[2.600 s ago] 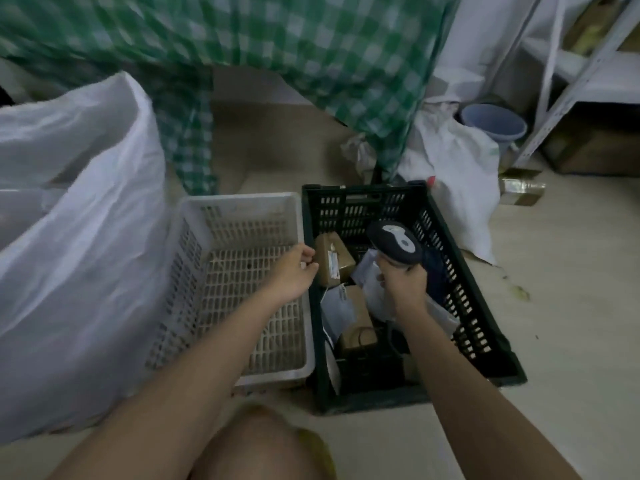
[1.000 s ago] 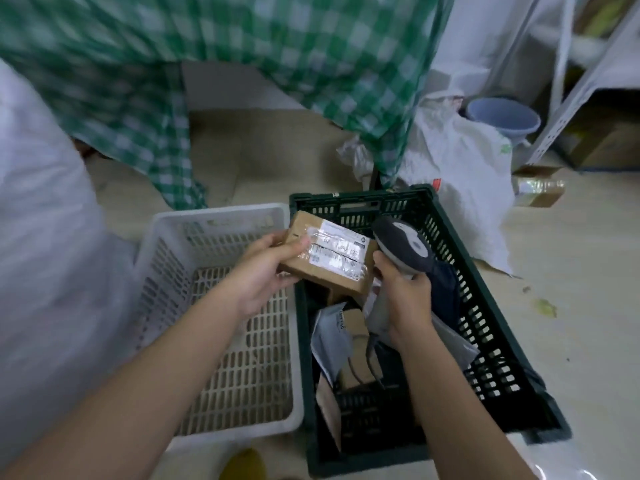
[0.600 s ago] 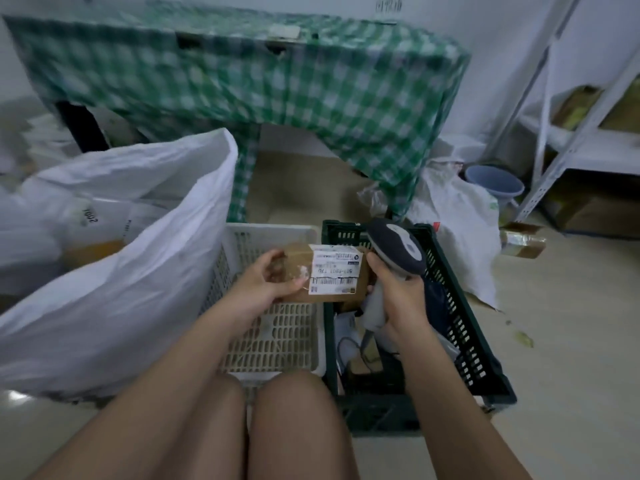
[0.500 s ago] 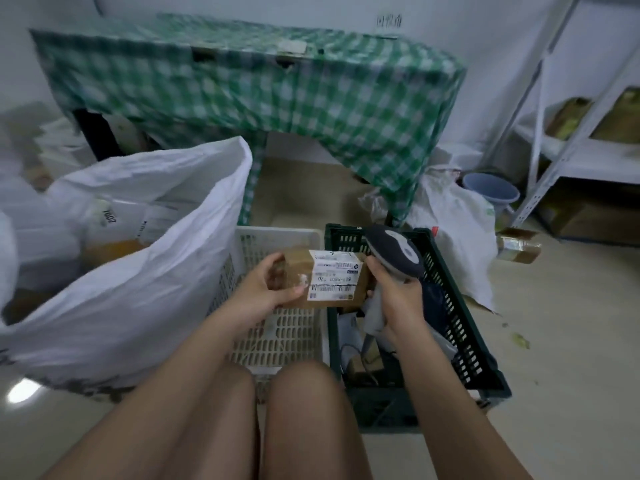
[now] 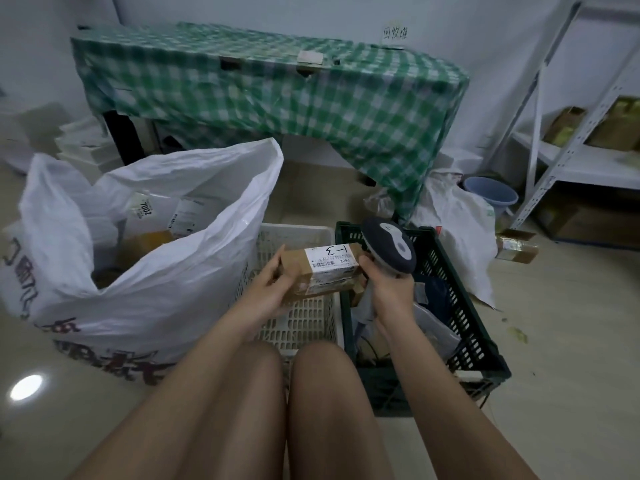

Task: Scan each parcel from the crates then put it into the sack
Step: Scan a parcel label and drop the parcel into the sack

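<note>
Holding the brown parcel (image 5: 318,271) at the centre of the frame, we are gripping its left end in our left hand (image 5: 268,291) with the fingers curled around it, while our right hand (image 5: 388,285) is wrapped tight around the handle of the scanner (image 5: 389,249), whose dark head is sitting just right of the parcel's far corner. The parcel is hovering over the seam between the white crate (image 5: 298,237) and the dark green crate (image 5: 460,289), with the white label marked "1-3" facing up. To do this step well, we are judging that the label should be kept flat and steady, with the scanner window tipped down toward the barcode rather than past it — whether the beam is landing on the code we cannot tell. Once it reads, the open mouth of the white sack (image 5: 194,271), left of centre and already holding parcels, is lying close by for the drop. Compared with half a second ago, the parcel is turned so the handwritten face is showing, and the view is lifted — more of the checked cloth (image 5: 277,95) at the top is coming into sight.
</note>
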Motion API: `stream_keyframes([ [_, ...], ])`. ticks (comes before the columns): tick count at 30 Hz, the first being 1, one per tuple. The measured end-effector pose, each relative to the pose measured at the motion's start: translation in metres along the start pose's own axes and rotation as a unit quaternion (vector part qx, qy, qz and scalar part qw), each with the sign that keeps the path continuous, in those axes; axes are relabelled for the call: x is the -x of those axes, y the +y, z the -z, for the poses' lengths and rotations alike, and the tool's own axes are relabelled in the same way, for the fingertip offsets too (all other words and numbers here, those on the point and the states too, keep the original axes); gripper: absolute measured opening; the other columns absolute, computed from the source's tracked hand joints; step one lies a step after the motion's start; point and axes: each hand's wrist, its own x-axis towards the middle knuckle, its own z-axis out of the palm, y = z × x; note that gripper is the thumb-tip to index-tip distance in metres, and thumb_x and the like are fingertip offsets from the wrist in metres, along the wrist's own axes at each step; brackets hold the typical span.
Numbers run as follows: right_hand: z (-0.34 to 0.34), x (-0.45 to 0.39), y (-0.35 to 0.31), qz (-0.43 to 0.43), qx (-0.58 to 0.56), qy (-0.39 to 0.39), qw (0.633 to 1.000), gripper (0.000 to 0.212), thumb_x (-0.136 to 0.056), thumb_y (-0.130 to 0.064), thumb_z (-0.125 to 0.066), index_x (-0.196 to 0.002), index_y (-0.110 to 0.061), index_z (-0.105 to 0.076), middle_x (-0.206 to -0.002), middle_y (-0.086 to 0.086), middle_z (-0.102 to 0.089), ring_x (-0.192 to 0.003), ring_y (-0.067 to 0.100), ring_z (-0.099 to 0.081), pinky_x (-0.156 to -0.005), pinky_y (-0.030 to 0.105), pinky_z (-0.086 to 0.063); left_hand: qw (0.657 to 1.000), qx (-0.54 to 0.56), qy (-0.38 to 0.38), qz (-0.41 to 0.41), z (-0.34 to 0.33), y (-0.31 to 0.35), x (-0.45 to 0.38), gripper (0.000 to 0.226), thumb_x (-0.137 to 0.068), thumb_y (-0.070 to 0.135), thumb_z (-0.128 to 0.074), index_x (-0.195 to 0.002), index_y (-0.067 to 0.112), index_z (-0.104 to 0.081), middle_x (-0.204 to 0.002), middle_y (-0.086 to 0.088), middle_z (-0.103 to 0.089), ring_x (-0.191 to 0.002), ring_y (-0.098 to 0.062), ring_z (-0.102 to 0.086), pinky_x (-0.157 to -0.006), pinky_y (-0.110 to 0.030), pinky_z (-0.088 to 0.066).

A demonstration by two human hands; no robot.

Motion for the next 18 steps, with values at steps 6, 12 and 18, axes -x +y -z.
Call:
stream_keyframes([
  [6,-0.001,-0.006,0.001,0.025,0.059,-0.007,0.998,0.049,-0.080,-0.012,-0.077,-0.125,-0.006,-0.060,-0.119,0.006,-0.066,-0.109,0.020,-0.062,-0.094,0.036,-0.052,0.995,0.056,-0.035,0.081,0.007,-0.009,-0.009,0.030,-0.093,0.043,-0.055,-0.123,0.041,-0.054,-0.125,0.006,-0.061,-0.113,-0.018,-0.061,-0.091,-0.037,-0.052],
  [12,0.005,-0.010,-0.006,0.048,0.130,-0.032,0.990,0.045,-0.083,-0.011,-0.074,-0.125,-0.009,-0.058,-0.115,0.003,-0.063,-0.105,0.014,-0.058,-0.089,0.029,-0.047,0.995,0.076,0.017,0.060,0.008,-0.022,-0.028,0.028,-0.089,0.023,-0.066,-0.115,0.028,-0.057,-0.121,-0.001,-0.060,-0.106,-0.019,-0.061,-0.089,-0.039,-0.052],
  [18,0.034,0.001,-0.012,0.025,0.261,-0.120,0.957,0.029,-0.084,-0.008,-0.072,-0.110,-0.011,-0.062,-0.088,-0.004,-0.064,-0.081,0.010,-0.058,-0.060,0.013,-0.046,0.998,0.020,0.036,0.038,0.009,-0.035,-0.050,0.026,-0.087,0.021,-0.069,-0.110,0.028,-0.057,-0.121,-0.001,-0.056,-0.105,-0.020,-0.062,-0.085,-0.034,-0.056],
])
